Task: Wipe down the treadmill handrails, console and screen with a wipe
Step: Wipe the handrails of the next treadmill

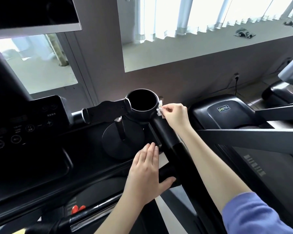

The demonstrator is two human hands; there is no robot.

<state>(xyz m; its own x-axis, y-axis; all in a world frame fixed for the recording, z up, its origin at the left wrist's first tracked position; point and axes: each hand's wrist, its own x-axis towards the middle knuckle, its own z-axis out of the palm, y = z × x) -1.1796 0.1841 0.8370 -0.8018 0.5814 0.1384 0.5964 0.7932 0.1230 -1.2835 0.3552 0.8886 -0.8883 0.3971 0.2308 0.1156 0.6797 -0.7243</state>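
At the far left the dark console shows its round buttons and plus and minus keys, with the lower edge of the screen hanging above it. Just right of the console a black arm carries a round cup holder, open side up, with a flat black disc on a short post below it. The left hand lies flat at the console's right edge, fingers straight and close together pointing toward the disc, thumb spread out against a short black crossbar; it clasps nothing. Beside it the black handrail runs diagonally from the cup holder down toward the viewer. The right hand reaches across the handrail, its thumb and fingertips pinched on a small white wipe, which is pressed to the outer right side of the cup holder, just above the handrail's top end. A blue sleeve covers that upper arm. Further right stands a neighbouring treadmill, and grey cloths lie on the windowsill above.
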